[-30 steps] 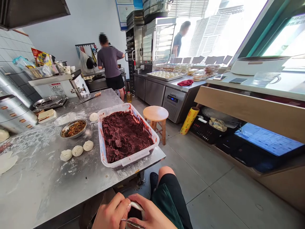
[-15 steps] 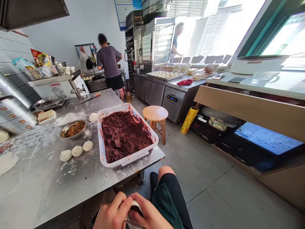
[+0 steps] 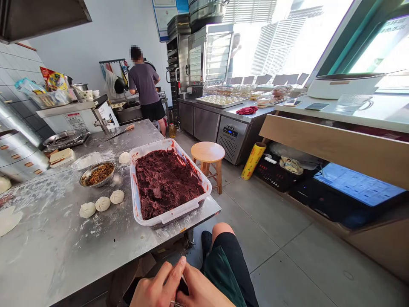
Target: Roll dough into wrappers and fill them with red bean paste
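My left hand (image 3: 156,288) and my right hand (image 3: 201,292) are pressed together at the bottom edge, below the steel table (image 3: 47,251). Between them they pinch a white dough wrapper (image 3: 184,280) with dark filling; it is almost wholly hidden by the fingers. A thin metal tool (image 3: 175,303) pokes out under my right hand. Up on the table a clear plastic tub (image 3: 169,215) holds dark red bean paste (image 3: 166,179). Three folded white buns (image 3: 102,204) lie in a row left of the tub.
A steel bowl of brown minced filling (image 3: 96,174) and a dough ball (image 3: 124,157) sit behind the buns. A round wooden stool (image 3: 207,152) stands right of the table. A person in a grey shirt (image 3: 143,85) works at the back counter. My knee (image 3: 223,238) is below the tub.
My hands have closed tighter around the wrapper, so less white dough shows. The view has shifted slightly, and the person outside the window has gone from view.
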Motion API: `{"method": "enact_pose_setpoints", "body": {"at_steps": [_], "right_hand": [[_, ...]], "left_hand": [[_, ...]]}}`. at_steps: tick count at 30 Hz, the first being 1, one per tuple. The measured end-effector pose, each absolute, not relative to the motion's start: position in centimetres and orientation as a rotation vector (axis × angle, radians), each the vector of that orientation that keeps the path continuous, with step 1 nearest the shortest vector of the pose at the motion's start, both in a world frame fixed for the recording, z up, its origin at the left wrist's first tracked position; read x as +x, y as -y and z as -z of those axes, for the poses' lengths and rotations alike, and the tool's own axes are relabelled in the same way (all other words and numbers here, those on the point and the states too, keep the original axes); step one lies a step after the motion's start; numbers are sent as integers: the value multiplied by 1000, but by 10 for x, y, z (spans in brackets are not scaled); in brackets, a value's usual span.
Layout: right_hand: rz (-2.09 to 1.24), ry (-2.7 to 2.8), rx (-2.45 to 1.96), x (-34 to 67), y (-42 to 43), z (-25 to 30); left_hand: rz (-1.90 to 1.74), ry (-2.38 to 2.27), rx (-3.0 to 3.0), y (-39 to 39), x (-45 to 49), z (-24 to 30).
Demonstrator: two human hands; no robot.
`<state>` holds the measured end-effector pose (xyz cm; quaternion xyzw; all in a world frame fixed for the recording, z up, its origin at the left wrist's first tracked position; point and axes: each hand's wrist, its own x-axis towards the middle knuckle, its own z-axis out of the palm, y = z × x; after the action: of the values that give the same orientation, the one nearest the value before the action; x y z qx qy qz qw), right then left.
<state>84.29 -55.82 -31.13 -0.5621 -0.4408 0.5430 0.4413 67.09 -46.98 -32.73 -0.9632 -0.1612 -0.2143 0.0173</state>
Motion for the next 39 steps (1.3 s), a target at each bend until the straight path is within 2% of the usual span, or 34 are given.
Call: {"method": "enact_pose_setpoints", "body": {"at_steps": [3, 9, 25, 39], "right_hand": [[-1448, 1084, -1325, 848, 559, 299], [-1539, 911, -1031, 844, 563, 288], [-1396, 986, -1224, 838, 558, 308], [-1555, 977, -1168, 844, 562, 295]], "left_hand": [[614, 536, -3068, 465, 668, 321], [840, 684, -3106, 466, 669, 319], [781, 512, -2987, 467, 673, 327], [761, 636, -3038, 469, 668, 326]]}}
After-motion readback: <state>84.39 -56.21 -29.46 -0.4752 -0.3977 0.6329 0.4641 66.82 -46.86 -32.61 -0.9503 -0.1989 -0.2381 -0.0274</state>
